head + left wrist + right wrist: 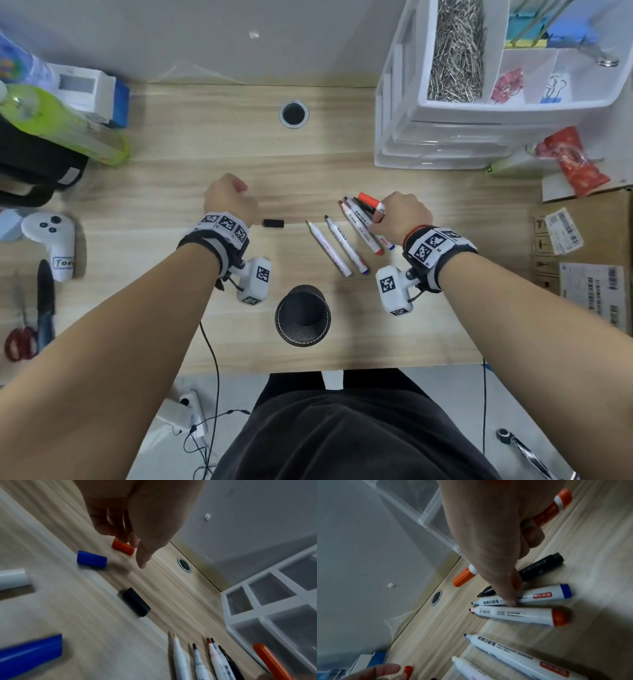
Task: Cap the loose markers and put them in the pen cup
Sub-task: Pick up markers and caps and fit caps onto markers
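Observation:
Several uncapped white markers [346,245] lie fanned out on the wooden desk, tips pointing away; a black marker [539,566] lies among them. My right hand [518,568] grips an orange capped marker [553,507], and its thumb tip rests on a blue-ended marker [539,595]. My left hand [137,553] hovers over loose caps, bent fingertips touching an orange cap [123,547], the thumb apart from it. A blue cap [91,559], a black cap [273,223], a white cap [12,578] and another blue cap [29,654] lie nearby. The black mesh pen cup [303,315] stands between my wrists.
A white drawer organiser [445,137] stands at the back right, a cardboard box [582,246] to the right. A cable hole [293,114] sits mid-desk at the back. A white game controller [51,240], red scissors [20,339] and a green bottle [58,123] are on the left.

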`<state>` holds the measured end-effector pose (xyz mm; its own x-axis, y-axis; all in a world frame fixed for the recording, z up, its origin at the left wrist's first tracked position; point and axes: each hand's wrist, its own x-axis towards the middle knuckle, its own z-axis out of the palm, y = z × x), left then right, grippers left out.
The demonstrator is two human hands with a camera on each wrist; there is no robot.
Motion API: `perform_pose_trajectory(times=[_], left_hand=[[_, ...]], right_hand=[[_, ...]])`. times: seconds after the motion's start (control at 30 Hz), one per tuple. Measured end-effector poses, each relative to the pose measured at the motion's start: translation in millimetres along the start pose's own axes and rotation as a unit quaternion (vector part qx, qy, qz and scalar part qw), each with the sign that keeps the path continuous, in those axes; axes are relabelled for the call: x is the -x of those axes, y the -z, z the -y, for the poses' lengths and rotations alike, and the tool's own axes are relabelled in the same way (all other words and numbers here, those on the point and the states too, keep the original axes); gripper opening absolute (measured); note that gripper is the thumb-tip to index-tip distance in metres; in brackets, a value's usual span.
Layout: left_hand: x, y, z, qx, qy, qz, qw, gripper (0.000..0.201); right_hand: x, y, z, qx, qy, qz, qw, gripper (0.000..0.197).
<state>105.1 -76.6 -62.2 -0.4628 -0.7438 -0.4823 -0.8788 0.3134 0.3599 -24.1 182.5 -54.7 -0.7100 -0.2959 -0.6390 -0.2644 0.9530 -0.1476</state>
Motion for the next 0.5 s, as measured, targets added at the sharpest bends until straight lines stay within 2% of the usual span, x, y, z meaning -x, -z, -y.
perform_pose_trajectory(times=[0.1,0.2,0.3,0.37,0.5], left_hand=[[-12.0,4.8,4.8,-0.002,0.001,-0.035,0.999,0.019],[-17.1,9.3,8.8,-0.008,-0.02,-0.017,1.0,0.013],[-13.7,12.0,13.9,0.007,-0.067,-0.002,0.998,0.008],[-11.6,12.9,22.2,0.023,-0.056,-0.017,0.998,0.007],[-3.4,12.2,44.0,0.013,-0.015,0.014,1.0,0.026]], right_hand=[[-0.3,-0.2,2.5,0.022,0.007,0.0,1.0,0.019],[0.9,1.4,5.4,0.02,0.007,0.01,1.0,0.029],[-1.0,5.9,10.9,-0.031,0.015,0.017,0.999,0.021],[-3.6,10.1,18.0,-0.096,0.042,0.011,0.994,0.019],[-3.0,17.0,49.3,-0.161,0.117,0.018,0.98,0.021]])
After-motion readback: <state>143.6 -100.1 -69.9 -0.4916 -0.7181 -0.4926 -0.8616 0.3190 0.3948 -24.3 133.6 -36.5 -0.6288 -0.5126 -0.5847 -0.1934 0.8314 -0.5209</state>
